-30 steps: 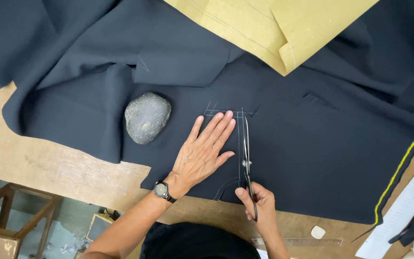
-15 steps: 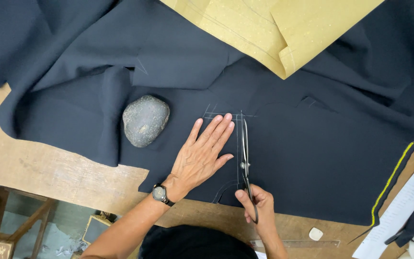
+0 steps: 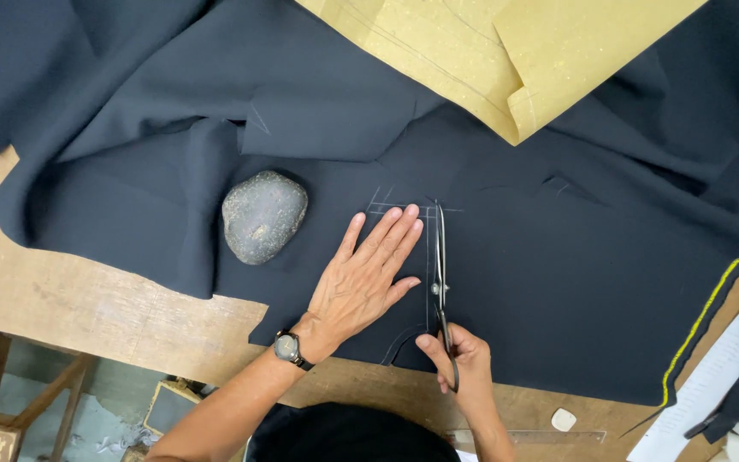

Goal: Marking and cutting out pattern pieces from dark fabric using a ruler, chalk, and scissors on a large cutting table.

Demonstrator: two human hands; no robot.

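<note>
surface: I see a worn wooden table [image 3: 87, 299], bare wood along 6 to 9 o'clock, the rest under dark navy cloth [image 3: 558, 282]
left hand [image 3: 365, 278]: flat and open, fingers spread, pressing the cloth just left of the chalk lines [image 3: 404, 208]; wristwatch [image 3: 286, 346] on it
right hand [image 3: 464, 359]: closed round the handles of the scissors [image 3: 440, 282], at 6 o'clock
scissors: blades point to 12, lying along the chalked line, nearly closed
stone [image 3: 263, 216]: grey, sits on the cloth at 10 o'clock from the left hand
paper pattern [image 3: 489, 51]: tan, folded, on the cloth at 12 o'clock
chalk piece [image 3: 563, 419]: white, on bare wood at 5 o'clock
ruler [image 3: 549, 436]: clear, at table edge beside it
room: wooden stool frame [image 3: 10, 385] and floor below at 8 o'clock
</note>
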